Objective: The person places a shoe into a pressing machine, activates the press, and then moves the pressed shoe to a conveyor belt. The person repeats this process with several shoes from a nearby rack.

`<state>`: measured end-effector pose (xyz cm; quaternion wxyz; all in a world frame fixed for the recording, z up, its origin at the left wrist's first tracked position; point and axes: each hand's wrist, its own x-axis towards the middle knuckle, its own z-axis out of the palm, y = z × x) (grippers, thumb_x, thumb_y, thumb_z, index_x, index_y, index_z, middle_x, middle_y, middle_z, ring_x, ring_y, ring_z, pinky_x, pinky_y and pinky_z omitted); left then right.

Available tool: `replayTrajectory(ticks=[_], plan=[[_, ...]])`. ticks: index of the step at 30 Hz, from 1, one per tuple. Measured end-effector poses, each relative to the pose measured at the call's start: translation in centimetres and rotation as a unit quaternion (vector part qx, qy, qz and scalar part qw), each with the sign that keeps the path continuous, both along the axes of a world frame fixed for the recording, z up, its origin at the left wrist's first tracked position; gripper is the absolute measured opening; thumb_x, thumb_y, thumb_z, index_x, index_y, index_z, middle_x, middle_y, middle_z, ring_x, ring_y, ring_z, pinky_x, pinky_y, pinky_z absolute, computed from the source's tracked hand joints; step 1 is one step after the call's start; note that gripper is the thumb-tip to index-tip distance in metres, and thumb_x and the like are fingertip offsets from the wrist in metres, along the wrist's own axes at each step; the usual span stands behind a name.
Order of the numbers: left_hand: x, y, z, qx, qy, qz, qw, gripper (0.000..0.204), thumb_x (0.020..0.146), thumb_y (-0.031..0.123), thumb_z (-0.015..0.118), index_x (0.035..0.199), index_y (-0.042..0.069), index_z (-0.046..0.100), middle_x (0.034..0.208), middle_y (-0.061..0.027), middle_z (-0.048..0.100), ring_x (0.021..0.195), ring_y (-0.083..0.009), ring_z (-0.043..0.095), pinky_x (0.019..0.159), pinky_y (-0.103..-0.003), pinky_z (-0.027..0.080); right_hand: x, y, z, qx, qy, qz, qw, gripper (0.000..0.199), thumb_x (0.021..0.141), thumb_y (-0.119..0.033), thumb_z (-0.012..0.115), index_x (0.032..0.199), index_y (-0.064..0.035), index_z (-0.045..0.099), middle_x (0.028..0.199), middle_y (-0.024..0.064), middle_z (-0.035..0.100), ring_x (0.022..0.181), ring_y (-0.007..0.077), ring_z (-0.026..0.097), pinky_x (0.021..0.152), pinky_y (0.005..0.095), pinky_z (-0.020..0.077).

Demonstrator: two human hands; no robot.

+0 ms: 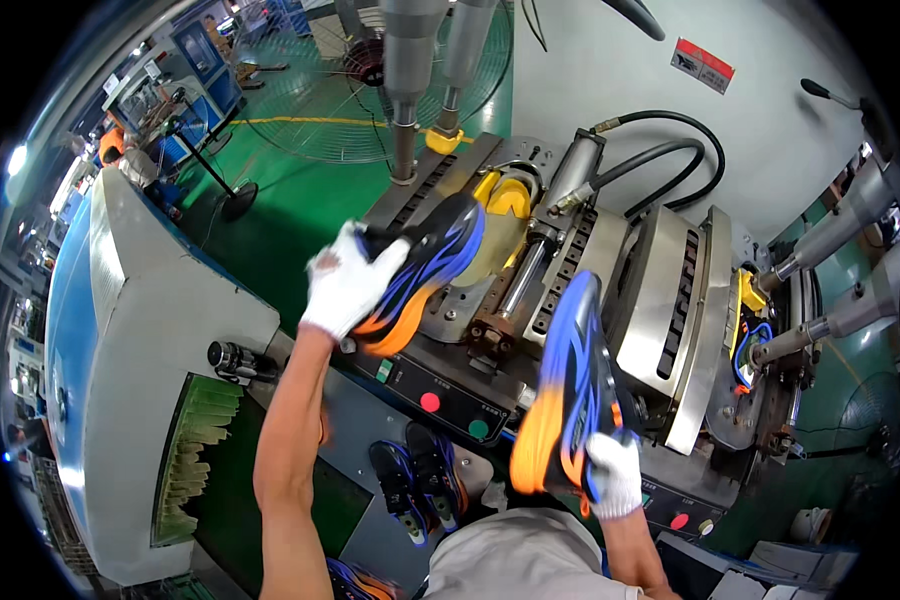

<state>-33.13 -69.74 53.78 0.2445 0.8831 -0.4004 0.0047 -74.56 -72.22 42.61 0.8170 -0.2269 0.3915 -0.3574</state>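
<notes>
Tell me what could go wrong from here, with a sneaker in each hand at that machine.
First, the gloved left hand alone holds the left sneaker, and the gloved right hand alone the right sneaker; either shoe might slip and drop onto the steel-topped machine.

Second, the right sneaker appears close to the round green button, so a careless swing could perhaps bump it.

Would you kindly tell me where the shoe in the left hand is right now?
In the head view, the shoe is just left of centre, gripped by the white-gloved left hand, with a yellow machine part right of its toe.
</notes>
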Motion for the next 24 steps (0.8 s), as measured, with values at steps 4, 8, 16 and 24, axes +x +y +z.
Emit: replayTrajectory(ticks=[4,8,16,24], plan=[[-2.8,17.4,-4.2,-0.161,0.113,0.065,0.978,0.043,0.087,0.025,0.082,0.115,0.002,0.059,0.097,-0.0150,0.070,0.089,-0.0221,0.067,0.086,-0.037,0.053,16.2,-6.4,5.9,-0.062,-0.093,0.081,0.990,0.034,0.088,-0.001,0.071,0.121,0.0010,0.062,0.106,0.0134,0.073,0.091,0.0222,0.073,0.083,0.0348,0.0625],[-8.0,32.3,-9.5,-0.130,0.176,0.268,0.938,0.043,0.087,0.025,0.080,0.114,0.000,0.058,0.099,-0.0131,0.067,0.091,-0.0239,0.065,0.088,-0.039,0.053,30.1,-14.6,2.7,-0.065,-0.005,0.149,0.987,0.015,0.088,-0.004,0.069,0.104,-0.0045,0.070,0.094,0.0102,0.073,0.086,0.0226,0.071,0.080,0.0362,0.0591],[-19.7,42.4,-22.9,0.104,0.174,0.525,0.826,0.049,0.084,0.035,0.077,0.116,0.003,0.058,0.100,-0.0191,0.069,0.090,-0.0407,0.068,0.083,-0.047,0.052,40.7,-28.8,-7.4,-0.485,0.591,0.274,0.584,0.023,0.077,-0.022,0.073,0.090,-0.0026,0.074,0.090,0.0139,0.075,0.078,0.0282,0.070,0.072,0.0375,0.0539],[-23.8,42.1,-33.0,-0.033,0.152,0.390,0.908,0.030,0.089,0.008,0.068,0.115,-0.003,0.058,0.118,-0.0241,0.062,0.106,-0.0421,0.061,0.094,-0.048,0.049,39.6,-29.3,-7.8,-0.515,0.630,0.210,0.542,0.029,0.080,-0.027,0.068,0.098,-0.0052,0.077,0.104,0.0167,0.076,0.097,0.0332,0.073,0.082,0.0380,0.0563]])
